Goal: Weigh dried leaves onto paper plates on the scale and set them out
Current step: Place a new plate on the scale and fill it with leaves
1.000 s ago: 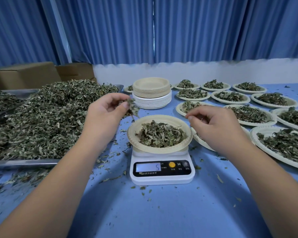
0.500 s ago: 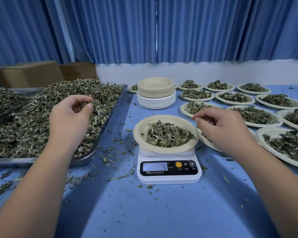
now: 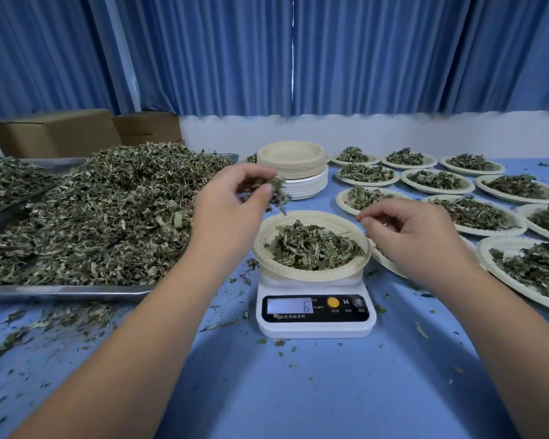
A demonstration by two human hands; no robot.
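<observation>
A white digital scale (image 3: 316, 315) stands at the table's middle, its display reading 6. On it sits a cream paper plate (image 3: 265, 245) holding a mound of dried leaves (image 3: 316, 247). My left hand (image 3: 225, 213) hovers just above the plate's far left rim, pinching a small tuft of dried leaves (image 3: 278, 193). My right hand (image 3: 415, 239) hangs over the plate's right rim with fingers curled and nothing visible in them. A big heap of loose dried leaves (image 3: 102, 213) fills a metal tray (image 3: 64, 292) at the left.
A stack of unused paper plates (image 3: 293, 167) stands behind the scale. Several filled plates (image 3: 438, 180) cover the right side. Cardboard boxes (image 3: 54, 133) sit at the back left. A second leaf tray (image 3: 4, 185) is at far left. Leaf crumbs litter the blue tablecloth.
My left hand went to the heap, took a pinch of leaves and came back right over the plate. The scale reading rose from 5 to 6. My right hand barely moved.
</observation>
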